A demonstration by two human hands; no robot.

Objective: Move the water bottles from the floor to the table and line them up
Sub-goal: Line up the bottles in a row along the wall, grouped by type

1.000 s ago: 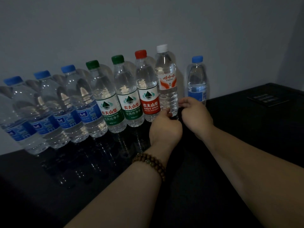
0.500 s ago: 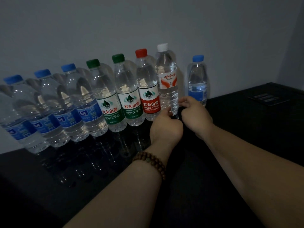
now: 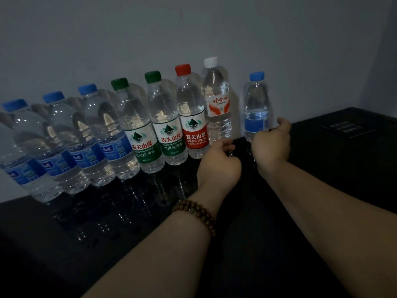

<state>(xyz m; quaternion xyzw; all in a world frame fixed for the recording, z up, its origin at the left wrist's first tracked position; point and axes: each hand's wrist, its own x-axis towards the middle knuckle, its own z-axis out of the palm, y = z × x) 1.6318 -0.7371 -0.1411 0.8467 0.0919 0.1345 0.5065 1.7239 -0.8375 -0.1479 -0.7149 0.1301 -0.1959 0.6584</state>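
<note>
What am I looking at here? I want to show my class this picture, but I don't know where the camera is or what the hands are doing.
There is no machine: a person wears a camera on the head, looking forward and down at their own bare arms. On the black table eight water bottles stand in a row against the wall. The left hand, with a bead bracelet on its wrist, touches the base of the white-capped bottle. The right hand is open beside the small blue-capped bottle, which stands apart at the right end. Whether either hand has a firm grip is hard to tell.
</note>
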